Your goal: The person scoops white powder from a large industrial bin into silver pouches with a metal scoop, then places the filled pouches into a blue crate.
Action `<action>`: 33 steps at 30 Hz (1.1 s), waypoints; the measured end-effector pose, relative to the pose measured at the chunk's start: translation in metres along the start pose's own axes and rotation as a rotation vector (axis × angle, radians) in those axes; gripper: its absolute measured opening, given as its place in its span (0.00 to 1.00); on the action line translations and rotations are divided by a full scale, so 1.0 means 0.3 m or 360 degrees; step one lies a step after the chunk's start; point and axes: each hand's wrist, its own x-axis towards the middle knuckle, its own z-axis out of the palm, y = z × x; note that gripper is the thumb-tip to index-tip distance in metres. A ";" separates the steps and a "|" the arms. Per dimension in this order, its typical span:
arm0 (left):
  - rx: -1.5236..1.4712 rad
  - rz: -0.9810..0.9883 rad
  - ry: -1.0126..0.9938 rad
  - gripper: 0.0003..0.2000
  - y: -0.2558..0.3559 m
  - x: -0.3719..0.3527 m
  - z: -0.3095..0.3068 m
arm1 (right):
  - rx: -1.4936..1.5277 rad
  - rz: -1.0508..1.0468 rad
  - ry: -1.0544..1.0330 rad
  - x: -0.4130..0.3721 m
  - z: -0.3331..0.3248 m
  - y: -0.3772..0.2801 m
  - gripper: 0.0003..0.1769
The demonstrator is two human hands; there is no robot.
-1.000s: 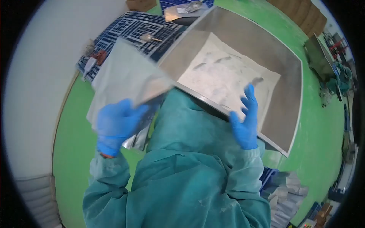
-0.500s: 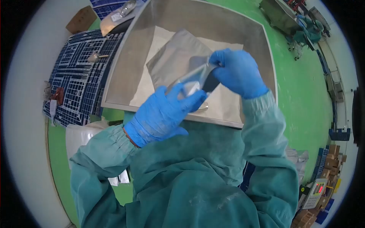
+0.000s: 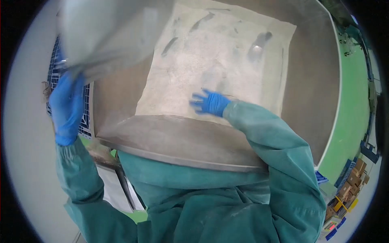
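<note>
My left hand (image 3: 67,107), in a blue glove, is raised at the left beyond the metal tray's side. Its fingers are closed on the lower edge of a silver foil bag (image 3: 117,34), which is blurred and fills the upper left of the view. My gloved right hand (image 3: 211,103) is low over the off-white sheet (image 3: 182,81) that lines the tray (image 3: 182,133), its fingers spread and holding nothing. Grey smudges mark the sheet, and a small shiny spot (image 3: 257,48) shows toward its far right.
The tray's raised front rim lies against my gown. Blue plastic pallets (image 3: 86,111) stand at the left. White sheets or bags (image 3: 112,188) are below the tray's left corner. Cardboard boxes (image 3: 352,182) and a device with a red display (image 3: 331,227) are at the lower right.
The foil bag has left the tray, carried up and left by my left hand. My right hand has let go of the bag's edge and come down over the sheet. The view has shifted closer.
</note>
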 end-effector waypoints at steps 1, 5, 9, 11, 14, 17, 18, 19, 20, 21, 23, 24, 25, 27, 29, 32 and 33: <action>0.0156 -0.0078 0.0186 0.09 -0.050 -0.020 -0.014 | 0.0221 -0.0082 0.0145 0.018 0.213 -0.022 0.26; -0.0336 -0.1040 0.1238 0.14 0.024 0.024 -0.048 | -0.0496 0.0014 -0.0250 0.010 0.491 0.078 0.32; -0.0352 -0.0554 0.1142 0.17 -0.201 -0.050 0.011 | -0.1471 0.0305 0.0031 -0.028 0.187 0.250 0.31; 0.0147 -0.1052 0.0104 0.17 -0.131 -0.012 0.047 | -0.1184 0.0363 -0.0590 -0.081 -0.042 0.300 0.31; -0.0623 -0.0992 0.0031 0.21 -0.158 -0.026 0.267 | -0.0524 0.0572 -0.0816 -0.201 -0.325 0.270 0.31; -0.0623 -0.1000 0.0006 0.20 -0.080 0.016 0.250 | -0.0155 0.0834 -0.0512 -0.340 -0.552 0.100 0.20; -0.0583 -0.0928 0.0041 0.20 -0.146 0.013 0.291 | -0.0258 0.1005 -0.0388 -0.378 -0.630 0.056 0.15; -0.0543 -0.0853 0.0082 0.20 -0.185 0.025 0.322 | -0.0346 0.1178 -0.0261 -0.417 -0.707 0.012 0.12; -0.0575 -0.0831 0.0108 0.20 -0.184 0.046 0.329 | -0.0403 0.1439 -0.0192 -0.453 -0.771 -0.024 0.12; -0.0396 -0.0786 0.0125 0.20 -0.186 0.068 0.333 | -0.0410 0.1761 -0.0063 -0.520 -0.823 -0.036 0.12; -0.0309 -0.0790 0.0141 0.21 -0.208 0.083 0.360 | -0.0392 0.2337 0.0306 -0.671 -0.934 -0.102 0.10; -0.0340 -0.0771 0.0174 0.21 -0.213 0.088 0.369 | -0.0549 0.2551 0.0437 -0.810 -0.910 -0.089 0.10; -0.0342 -0.0730 0.0179 0.21 -0.213 0.087 0.374 | -0.0592 0.2818 0.0608 -0.865 -0.953 -0.143 0.10; -0.0261 -0.0664 0.0204 0.21 -0.242 0.092 0.421 | -0.0686 0.2952 0.0949 -1.144 -0.860 -0.108 0.14; -0.0239 -0.0643 0.0238 0.21 -0.231 0.117 0.437 | -0.0377 0.3291 0.1102 -1.256 -0.833 -0.108 0.21; -0.0197 -0.0592 0.0334 0.21 -0.198 0.126 0.439 | -0.0269 0.3536 0.1022 -1.458 -0.625 -0.043 0.25; -0.0254 -0.0685 0.0264 0.21 -0.164 0.123 0.413 | -0.0276 0.3591 0.1014 -1.435 -0.617 -0.054 0.26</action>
